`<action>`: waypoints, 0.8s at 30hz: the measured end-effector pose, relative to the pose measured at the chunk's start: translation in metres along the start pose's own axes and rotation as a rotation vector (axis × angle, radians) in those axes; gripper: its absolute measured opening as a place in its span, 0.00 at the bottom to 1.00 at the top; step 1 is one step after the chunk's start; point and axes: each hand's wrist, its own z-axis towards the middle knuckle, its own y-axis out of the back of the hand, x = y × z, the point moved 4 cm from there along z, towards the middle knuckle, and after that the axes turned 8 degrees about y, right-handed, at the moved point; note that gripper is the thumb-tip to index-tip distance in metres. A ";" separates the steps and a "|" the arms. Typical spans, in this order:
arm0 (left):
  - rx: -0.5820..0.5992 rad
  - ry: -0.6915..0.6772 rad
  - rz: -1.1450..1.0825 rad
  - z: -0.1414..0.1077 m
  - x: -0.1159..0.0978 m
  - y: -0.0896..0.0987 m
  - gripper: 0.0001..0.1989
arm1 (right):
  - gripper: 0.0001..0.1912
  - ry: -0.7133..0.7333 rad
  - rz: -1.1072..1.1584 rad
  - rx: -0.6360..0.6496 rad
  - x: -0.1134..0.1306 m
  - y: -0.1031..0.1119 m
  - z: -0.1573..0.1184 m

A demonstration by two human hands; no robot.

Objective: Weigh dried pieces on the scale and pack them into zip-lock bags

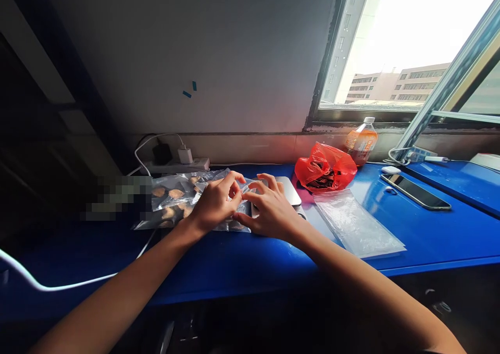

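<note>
A clear bag (249, 187) is pinched by the left hand (219, 200) between the front and back edges of the table (234, 270); the right hand (273, 208) is curved beside it, its grip indeterminable. A red bag (327, 167) is placed near the back edge.

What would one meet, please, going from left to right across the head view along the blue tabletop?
Clear bags with brown pieces → left hand → right hand → red plastic bag → orange-labelled bottle → phone.
</note>
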 end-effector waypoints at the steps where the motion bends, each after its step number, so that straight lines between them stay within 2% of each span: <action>1: -0.017 -0.009 -0.001 0.000 0.000 0.001 0.07 | 0.24 0.003 0.000 0.006 0.000 0.001 -0.001; 6: -0.060 -0.013 -0.023 0.000 0.001 0.005 0.07 | 0.37 0.036 -0.001 0.087 -0.002 0.005 -0.004; 14: -0.037 0.023 -0.043 0.002 -0.001 0.011 0.08 | 0.43 0.106 0.103 0.148 0.009 0.010 -0.009; 20: -0.015 -0.049 -0.073 -0.002 -0.002 0.007 0.08 | 0.39 0.113 0.112 0.156 0.009 0.008 -0.011; 22: -0.040 -0.096 -0.046 -0.002 -0.002 0.006 0.08 | 0.38 0.116 0.093 0.146 0.008 0.003 -0.010; 24: -0.097 -0.128 -0.006 -0.002 -0.002 0.009 0.08 | 0.33 0.112 0.047 0.093 0.008 0.000 -0.008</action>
